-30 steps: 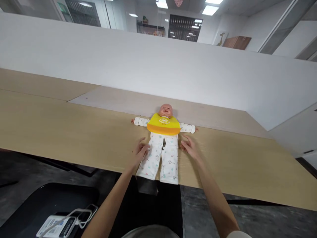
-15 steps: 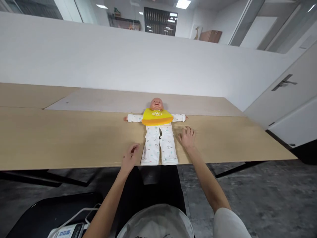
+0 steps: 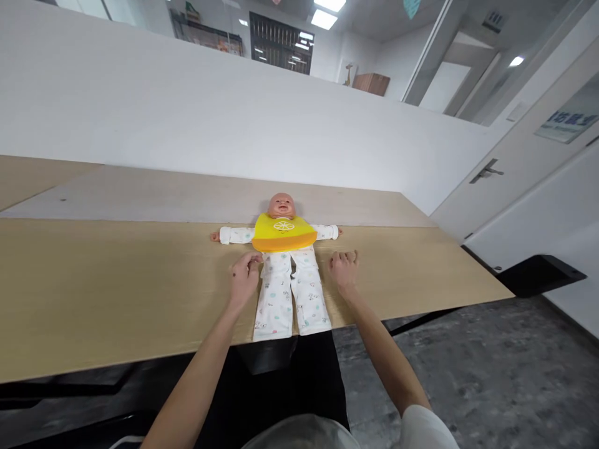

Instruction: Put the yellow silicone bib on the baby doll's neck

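Observation:
A baby doll [image 3: 281, 205] lies on its back on the table, head toward the wall and arms stretched out sideways. It wears a white patterned outfit [image 3: 276, 299] with long sleeves and trousers. Over its chest lies a yellow bib [image 3: 284, 232] with an orange lower edge and a citrus-slice print. My left hand [image 3: 245, 276] is beside the doll's hip, loosely bent and open, its fingertips close to the trousers and just below the bib's corner; contact is unclear. My right hand [image 3: 344, 269] is on the other side, apart from the doll, fingers curved down with nothing visible in them.
The wooden table [image 3: 116, 280] runs along a white wall [image 3: 187, 118], with a pale strip [image 3: 163, 193] along its back. A door with a handle [image 3: 486, 171] stands at the right. A black object [image 3: 545, 274] juts out below it.
My view has shifted, with more of the door showing. My left hand has moved up along the trousers toward the bib. My right hand's fingers have curled more.

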The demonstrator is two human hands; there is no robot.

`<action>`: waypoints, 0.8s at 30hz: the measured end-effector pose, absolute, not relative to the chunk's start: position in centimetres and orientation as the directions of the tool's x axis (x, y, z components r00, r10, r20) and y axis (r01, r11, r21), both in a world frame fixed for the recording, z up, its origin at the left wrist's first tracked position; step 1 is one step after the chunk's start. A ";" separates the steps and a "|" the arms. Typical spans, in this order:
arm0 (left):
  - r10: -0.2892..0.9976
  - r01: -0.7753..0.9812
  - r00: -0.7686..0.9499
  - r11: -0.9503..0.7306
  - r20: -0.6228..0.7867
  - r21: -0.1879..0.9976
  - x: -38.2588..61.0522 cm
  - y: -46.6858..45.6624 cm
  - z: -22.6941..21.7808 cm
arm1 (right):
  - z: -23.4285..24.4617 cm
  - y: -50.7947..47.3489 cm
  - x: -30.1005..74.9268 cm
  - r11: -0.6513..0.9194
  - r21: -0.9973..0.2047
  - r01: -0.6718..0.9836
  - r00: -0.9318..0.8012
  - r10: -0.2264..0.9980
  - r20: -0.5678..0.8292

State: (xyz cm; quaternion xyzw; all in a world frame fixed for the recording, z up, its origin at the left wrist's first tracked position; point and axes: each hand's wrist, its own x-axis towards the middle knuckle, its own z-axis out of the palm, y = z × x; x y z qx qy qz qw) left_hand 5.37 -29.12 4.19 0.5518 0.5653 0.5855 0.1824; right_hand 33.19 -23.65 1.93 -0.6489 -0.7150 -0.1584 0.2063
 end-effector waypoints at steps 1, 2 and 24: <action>0.829 0.424 -0.294 -0.333 0.476 0.842 6.1 -28.7 5.1 | 2.9 -23.8 32.7 0.123 -0.023 0.992 -0.092 0.844 0.529; 0.817 0.435 -0.250 -0.385 0.520 0.814 6.8 -28.3 6.1 | 4.1 -23.9 32.1 0.145 -0.004 0.989 -0.118 0.819 0.562; 0.563 0.241 0.311 -0.826 0.766 0.509 9.4 -20.7 15.9 | 14.9 -22.0 21.7 0.616 0.034 0.787 -0.537 0.658 0.528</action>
